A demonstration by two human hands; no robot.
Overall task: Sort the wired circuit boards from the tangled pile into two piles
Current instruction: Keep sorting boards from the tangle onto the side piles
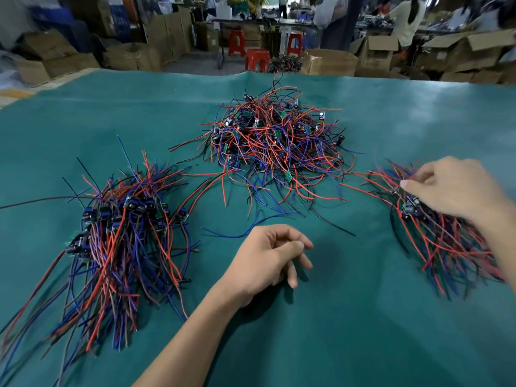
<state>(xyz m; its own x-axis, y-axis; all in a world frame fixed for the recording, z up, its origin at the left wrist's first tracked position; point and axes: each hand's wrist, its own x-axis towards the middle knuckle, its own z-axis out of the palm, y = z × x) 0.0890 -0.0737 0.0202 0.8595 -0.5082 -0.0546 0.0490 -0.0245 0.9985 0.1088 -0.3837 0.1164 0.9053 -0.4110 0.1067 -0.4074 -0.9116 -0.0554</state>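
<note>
Wired circuit boards lie in a tangled pile (275, 143) mid-cloth, flanked by sorted piles; right hand (458, 188), fingers curled, apparently setting one on the right pile (444, 230); left hand (268, 258) loosely curled, empty, beside the left pile (120, 247).

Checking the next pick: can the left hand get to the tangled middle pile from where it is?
Probably yes. The left hand hovers over bare green cloth, holding nothing, and only a few loose wires lie between it and the middle pile. The right hand is off at the right pile.
</note>
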